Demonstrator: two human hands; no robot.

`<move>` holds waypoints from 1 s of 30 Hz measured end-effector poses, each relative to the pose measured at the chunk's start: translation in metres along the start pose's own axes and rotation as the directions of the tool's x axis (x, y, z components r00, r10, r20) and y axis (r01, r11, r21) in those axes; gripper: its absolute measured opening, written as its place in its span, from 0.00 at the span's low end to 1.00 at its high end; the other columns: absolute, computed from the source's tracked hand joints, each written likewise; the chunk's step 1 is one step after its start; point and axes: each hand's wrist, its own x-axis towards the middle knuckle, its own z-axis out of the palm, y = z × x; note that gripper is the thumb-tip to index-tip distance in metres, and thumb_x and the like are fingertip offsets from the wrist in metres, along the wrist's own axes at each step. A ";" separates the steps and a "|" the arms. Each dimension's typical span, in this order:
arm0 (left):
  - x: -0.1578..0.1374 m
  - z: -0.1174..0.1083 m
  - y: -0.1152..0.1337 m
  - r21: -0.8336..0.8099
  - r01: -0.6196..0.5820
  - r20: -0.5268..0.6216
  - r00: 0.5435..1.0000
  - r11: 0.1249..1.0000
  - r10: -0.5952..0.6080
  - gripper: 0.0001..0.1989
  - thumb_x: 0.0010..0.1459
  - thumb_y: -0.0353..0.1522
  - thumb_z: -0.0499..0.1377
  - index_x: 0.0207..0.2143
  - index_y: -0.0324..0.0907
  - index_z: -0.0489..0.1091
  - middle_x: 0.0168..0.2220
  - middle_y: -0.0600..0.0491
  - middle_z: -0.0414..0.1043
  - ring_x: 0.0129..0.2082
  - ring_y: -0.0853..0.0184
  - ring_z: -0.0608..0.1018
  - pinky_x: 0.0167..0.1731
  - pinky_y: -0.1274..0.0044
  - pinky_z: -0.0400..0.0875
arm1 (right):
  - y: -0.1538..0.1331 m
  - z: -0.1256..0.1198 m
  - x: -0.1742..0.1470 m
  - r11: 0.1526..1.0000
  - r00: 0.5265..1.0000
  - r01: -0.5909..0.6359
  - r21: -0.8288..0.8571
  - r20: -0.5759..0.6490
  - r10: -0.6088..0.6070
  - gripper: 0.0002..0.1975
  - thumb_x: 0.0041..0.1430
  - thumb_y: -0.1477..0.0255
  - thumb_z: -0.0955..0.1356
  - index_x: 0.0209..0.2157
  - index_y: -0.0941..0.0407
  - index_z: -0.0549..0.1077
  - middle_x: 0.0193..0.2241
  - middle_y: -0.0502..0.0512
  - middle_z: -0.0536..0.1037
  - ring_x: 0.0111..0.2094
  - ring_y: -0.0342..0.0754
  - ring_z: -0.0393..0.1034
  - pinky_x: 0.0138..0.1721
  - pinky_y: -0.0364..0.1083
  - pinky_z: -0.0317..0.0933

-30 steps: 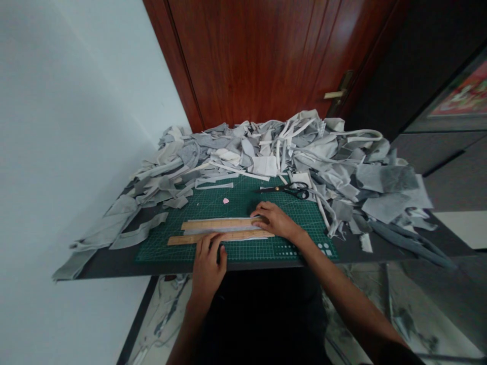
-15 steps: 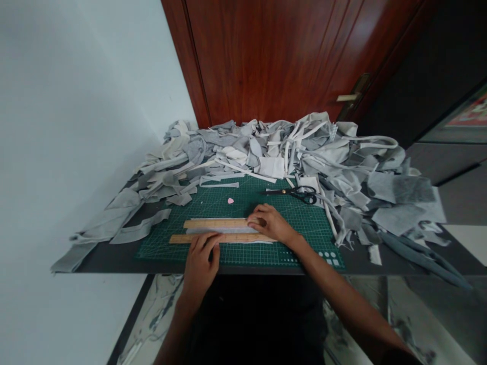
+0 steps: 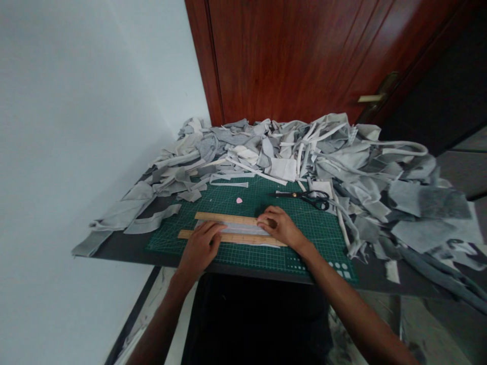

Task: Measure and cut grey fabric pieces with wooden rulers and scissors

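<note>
Two wooden rulers lie roughly parallel on a green cutting mat, a far ruler [image 3: 228, 218] and a near ruler [image 3: 243, 238]. Between them shows a strip of light grey fabric [image 3: 245, 229], and its pale edge also peeks out below the near ruler. My left hand [image 3: 201, 246] reaches over the near ruler's left part, fingers stretched onto the fabric and thumb apart. At the right end of the far ruler, my right hand [image 3: 283, 229] has its fingers curled and pressed down on it. The wrist side of that hand covers part of the near ruler.
Black-handled scissors [image 3: 304, 195] rest on the cutting mat [image 3: 258, 200], right of a small pink piece [image 3: 239, 201]. Grey and white fabric scraps [image 3: 251, 144] are heaped along the back and both sides of the dark table [image 3: 133, 248]. Behind stands a wooden door [image 3: 281, 61].
My left hand has slid forward from the near ruler onto the fabric strip. More fabric shows between the rulers at the left. My right hand stays at the far ruler; the view has shifted.
</note>
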 end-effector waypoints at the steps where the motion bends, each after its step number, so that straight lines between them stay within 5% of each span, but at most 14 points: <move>1: 0.006 -0.001 -0.003 0.006 -0.001 -0.001 1.000 1.000 0.001 0.16 0.70 0.31 0.49 0.48 0.45 0.77 0.46 0.49 0.78 0.49 0.59 0.78 0.55 0.65 0.72 | 0.000 0.000 0.000 1.000 1.000 0.006 0.003 0.005 -0.006 0.04 0.67 0.70 0.72 0.41 0.54 0.80 0.39 0.55 0.78 0.41 0.50 0.72 0.48 0.51 0.63; 10: 0.048 0.011 -0.017 -0.032 -0.082 0.166 0.982 0.996 0.087 0.14 0.69 0.32 0.52 0.44 0.45 0.79 0.45 0.50 0.77 0.47 0.60 0.76 0.51 0.68 0.74 | 0.002 0.003 0.000 0.998 0.999 -0.048 -0.043 -0.003 0.048 0.05 0.66 0.68 0.73 0.42 0.53 0.81 0.39 0.55 0.78 0.42 0.50 0.70 0.46 0.50 0.63; 15: 0.050 0.024 -0.022 -0.165 -0.108 0.143 0.981 0.980 0.132 0.14 0.68 0.31 0.53 0.44 0.46 0.80 0.46 0.50 0.79 0.49 0.60 0.77 0.52 0.67 0.74 | -0.002 -0.004 0.001 0.993 0.999 -0.031 -0.118 0.028 0.034 0.07 0.68 0.66 0.72 0.44 0.52 0.81 0.41 0.56 0.78 0.43 0.52 0.70 0.48 0.52 0.64; 21: 0.054 0.029 -0.026 -0.247 -0.046 0.125 0.989 0.968 0.079 0.13 0.67 0.33 0.56 0.39 0.47 0.82 0.41 0.51 0.80 0.44 0.60 0.78 0.50 0.66 0.74 | 0.028 -0.065 -0.002 0.984 0.969 -0.118 -0.132 -0.232 0.085 0.15 0.74 0.66 0.62 0.50 0.53 0.79 0.47 0.60 0.80 0.51 0.55 0.73 0.56 0.57 0.65; 25: 0.054 0.029 -0.027 -0.276 -0.063 0.110 0.989 0.959 0.096 0.13 0.68 0.34 0.56 0.39 0.47 0.82 0.40 0.50 0.80 0.44 0.60 0.79 0.49 0.67 0.74 | 0.072 -0.113 -0.013 0.944 0.925 -0.313 -0.103 -0.261 0.278 0.16 0.70 0.64 0.62 0.49 0.53 0.78 0.48 0.60 0.83 0.53 0.57 0.75 0.61 0.60 0.64; 30: 0.053 0.031 -0.030 -0.285 -0.064 0.096 0.991 0.956 0.095 0.13 0.68 0.34 0.56 0.40 0.47 0.82 0.41 0.50 0.80 0.45 0.60 0.79 0.49 0.67 0.75 | 0.097 -0.137 -0.031 0.842 0.810 -0.463 0.276 -0.252 0.529 0.21 0.64 0.60 0.65 0.54 0.52 0.72 0.49 0.61 0.84 0.52 0.57 0.78 0.62 0.63 0.64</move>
